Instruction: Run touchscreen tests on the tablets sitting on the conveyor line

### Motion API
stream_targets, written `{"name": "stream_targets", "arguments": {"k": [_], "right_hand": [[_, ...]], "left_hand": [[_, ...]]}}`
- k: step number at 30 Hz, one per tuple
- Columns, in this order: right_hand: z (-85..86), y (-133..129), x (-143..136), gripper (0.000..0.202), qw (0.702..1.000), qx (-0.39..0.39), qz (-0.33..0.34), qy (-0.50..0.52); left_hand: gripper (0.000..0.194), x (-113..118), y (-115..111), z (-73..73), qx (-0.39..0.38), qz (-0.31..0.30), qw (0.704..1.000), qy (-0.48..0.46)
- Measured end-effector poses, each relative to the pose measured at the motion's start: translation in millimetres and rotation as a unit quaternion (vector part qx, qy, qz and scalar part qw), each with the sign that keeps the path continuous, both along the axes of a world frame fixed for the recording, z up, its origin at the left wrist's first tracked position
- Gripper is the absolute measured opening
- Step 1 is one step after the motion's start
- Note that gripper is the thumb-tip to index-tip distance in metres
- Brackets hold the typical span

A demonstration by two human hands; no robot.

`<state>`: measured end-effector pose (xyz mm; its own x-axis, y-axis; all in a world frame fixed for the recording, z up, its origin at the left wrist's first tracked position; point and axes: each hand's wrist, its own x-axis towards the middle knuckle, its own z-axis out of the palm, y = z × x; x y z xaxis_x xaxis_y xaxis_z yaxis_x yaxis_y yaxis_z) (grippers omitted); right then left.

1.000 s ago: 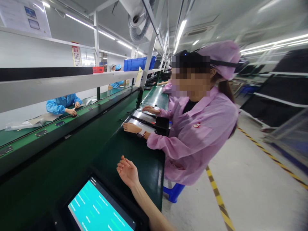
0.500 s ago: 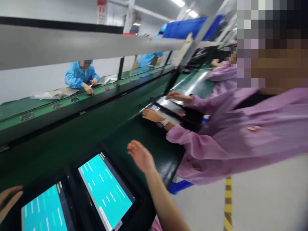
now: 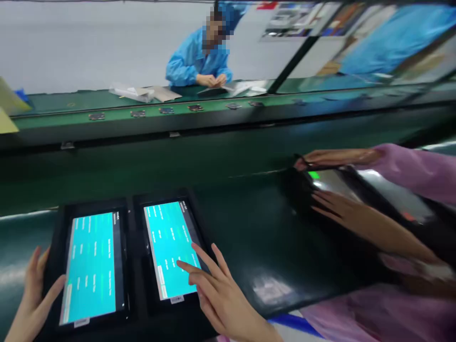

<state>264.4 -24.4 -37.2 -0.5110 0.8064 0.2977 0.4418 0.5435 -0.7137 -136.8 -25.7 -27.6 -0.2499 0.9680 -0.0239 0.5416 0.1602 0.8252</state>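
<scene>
Two tablets with bright turquoise screens of small text lie side by side in black surrounds on the dark green bench. At the left tablet, my left hand grips the outer edge, its thumb over the front and its fingers along the side. Over the lower right of the right tablet is my right hand, fingers spread, holding nothing. Its index fingertip is at the screen; whether it touches, I cannot tell. A small white label shows at the bottom of each tablet.
At right, a co-worker's hands in pink sleeves handle a black-framed panel. Behind the bench, a green conveyor line carries several small boards. Across it, a person in blue works with both hands.
The view has swung right to left, bringing both tablets fully into sight. My right hand has moved from beside the right tablet to over its screen; my left hand now holds the left tablet's edge.
</scene>
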Motion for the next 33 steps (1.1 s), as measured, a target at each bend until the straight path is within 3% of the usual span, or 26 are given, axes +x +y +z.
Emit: {"name": "stream_targets", "arguments": {"k": [5,10,14,16,19,22,24,28,31,33], "right_hand": [[-6.8,2,10,0.051,0.999,0.026,0.046,-0.009],[-13.7,1,27,0.024,0.990,0.127,-0.051,-0.045],[-26.2,8,31,0.021,0.978,0.134,-0.131,-0.090],[-32.3,19,30,0.023,0.966,0.133,-0.181,-0.127],[-37.3,41,25,0.032,0.941,0.142,-0.240,-0.193],[-33.9,63,11,0.037,0.930,0.098,-0.272,-0.228],[-27.6,72,0,0.037,0.932,0.038,-0.288,-0.216],[-17.1,84,-16,0.034,0.925,-0.021,-0.313,-0.213],[-18.2,96,-16,0.032,0.912,-0.035,-0.343,-0.223],[-20.0,102,-15,0.031,0.905,-0.045,-0.358,-0.225]], "left_hand": [[0.093,6,-10,11.3,-0.084,-0.068,0.989,0.105],[0.096,13,-18,12.9,-0.077,-0.124,0.972,0.184],[0.101,7,-15,8.2,-0.035,-0.117,0.955,0.270],[0.096,8,-2,11.2,0.011,-0.100,0.949,0.299],[0.075,27,38,21.0,0.086,-0.107,0.934,0.331],[0.054,60,89,24.5,0.049,-0.240,0.878,0.411],[0.050,78,114,21.2,0.035,-0.267,0.858,0.436],[0.058,95,133,9.3,0.083,-0.243,0.855,0.451],[0.061,91,142,-1.5,0.141,-0.195,0.814,0.529],[0.069,87,148,-6.1,0.157,-0.199,0.819,0.514]]}}
